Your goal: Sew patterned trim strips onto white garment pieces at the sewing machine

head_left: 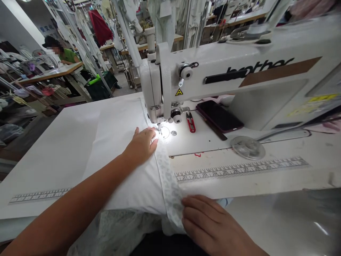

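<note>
White fabric (117,142) lies across the sewing table and runs under the presser foot (160,128) of a white sewing machine (239,74). A strip of patterned lace trim (167,174) runs along the fabric's right edge. My left hand (142,144) rests flat on the fabric just left of the needle, fingers stretched out. At the table's front edge my right hand (205,220) pinches the lace trim and the fabric edge, fingers curled.
Red thread snips (191,122), a dark phone (220,116) and a round metal disc (247,147) lie on the machine bed to the right. A ruler strip (239,170) runs along the table front. Another person sits at a far table (50,73) back left.
</note>
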The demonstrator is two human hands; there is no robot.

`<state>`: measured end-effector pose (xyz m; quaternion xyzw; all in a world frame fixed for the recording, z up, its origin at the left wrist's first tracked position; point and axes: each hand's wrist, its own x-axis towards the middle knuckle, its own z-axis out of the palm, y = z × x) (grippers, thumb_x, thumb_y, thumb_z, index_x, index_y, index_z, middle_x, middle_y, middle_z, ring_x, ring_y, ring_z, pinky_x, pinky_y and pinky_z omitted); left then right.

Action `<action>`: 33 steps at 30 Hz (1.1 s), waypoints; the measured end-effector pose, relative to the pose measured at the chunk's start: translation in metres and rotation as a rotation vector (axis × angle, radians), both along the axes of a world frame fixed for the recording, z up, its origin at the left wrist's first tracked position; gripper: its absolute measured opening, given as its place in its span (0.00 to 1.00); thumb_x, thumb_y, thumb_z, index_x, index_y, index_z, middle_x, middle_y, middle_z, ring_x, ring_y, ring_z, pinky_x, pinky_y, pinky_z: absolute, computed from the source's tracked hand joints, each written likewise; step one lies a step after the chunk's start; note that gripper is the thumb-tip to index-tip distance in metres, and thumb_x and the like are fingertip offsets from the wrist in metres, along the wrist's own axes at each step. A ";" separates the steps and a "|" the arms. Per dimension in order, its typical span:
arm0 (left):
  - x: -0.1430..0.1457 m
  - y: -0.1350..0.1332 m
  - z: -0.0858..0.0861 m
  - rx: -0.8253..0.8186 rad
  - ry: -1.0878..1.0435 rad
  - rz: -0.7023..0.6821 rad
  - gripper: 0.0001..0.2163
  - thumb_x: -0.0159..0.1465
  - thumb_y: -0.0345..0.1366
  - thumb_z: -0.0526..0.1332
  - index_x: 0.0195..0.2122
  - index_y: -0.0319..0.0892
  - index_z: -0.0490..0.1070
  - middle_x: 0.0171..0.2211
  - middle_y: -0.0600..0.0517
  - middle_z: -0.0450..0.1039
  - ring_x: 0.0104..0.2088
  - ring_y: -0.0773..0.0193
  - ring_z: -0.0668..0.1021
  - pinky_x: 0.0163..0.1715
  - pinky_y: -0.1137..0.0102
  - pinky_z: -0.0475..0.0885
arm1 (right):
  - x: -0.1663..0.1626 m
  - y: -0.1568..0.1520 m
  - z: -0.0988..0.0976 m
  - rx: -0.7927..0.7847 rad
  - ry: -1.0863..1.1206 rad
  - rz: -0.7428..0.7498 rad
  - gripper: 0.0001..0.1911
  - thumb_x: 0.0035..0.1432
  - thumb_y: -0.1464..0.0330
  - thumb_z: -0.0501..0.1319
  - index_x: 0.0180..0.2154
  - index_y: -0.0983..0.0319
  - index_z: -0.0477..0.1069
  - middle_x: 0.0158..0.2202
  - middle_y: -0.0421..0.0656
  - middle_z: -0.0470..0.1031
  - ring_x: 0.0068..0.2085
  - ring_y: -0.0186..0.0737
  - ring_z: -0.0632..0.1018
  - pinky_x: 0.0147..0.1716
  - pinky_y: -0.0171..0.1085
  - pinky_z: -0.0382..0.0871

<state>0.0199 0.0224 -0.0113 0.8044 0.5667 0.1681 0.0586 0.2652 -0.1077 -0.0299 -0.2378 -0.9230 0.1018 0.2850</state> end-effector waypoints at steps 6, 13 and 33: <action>0.017 -0.034 0.011 -0.002 0.038 -0.047 0.13 0.68 0.35 0.52 0.52 0.39 0.61 0.62 0.40 0.62 0.64 0.55 0.62 0.64 0.48 0.52 | -0.006 -0.001 0.002 -0.004 0.023 -0.018 0.18 0.69 0.73 0.46 0.42 0.61 0.75 0.44 0.43 0.80 0.52 0.39 0.75 0.59 0.42 0.63; 0.033 -0.084 0.008 -0.082 0.201 -0.191 0.34 0.67 0.56 0.47 0.66 0.37 0.48 0.67 0.39 0.48 0.67 0.46 0.53 0.62 0.39 0.49 | -0.002 0.004 0.006 0.051 -0.029 0.023 0.19 0.70 0.72 0.46 0.42 0.60 0.75 0.44 0.42 0.80 0.50 0.38 0.76 0.52 0.40 0.69; 0.007 -0.051 0.003 0.021 0.106 -0.202 0.22 0.65 0.44 0.57 0.55 0.35 0.61 0.61 0.36 0.63 0.64 0.48 0.62 0.62 0.43 0.53 | -0.006 0.045 0.009 0.001 -0.024 0.022 0.18 0.69 0.72 0.46 0.50 0.63 0.73 0.50 0.46 0.77 0.55 0.39 0.72 0.53 0.41 0.67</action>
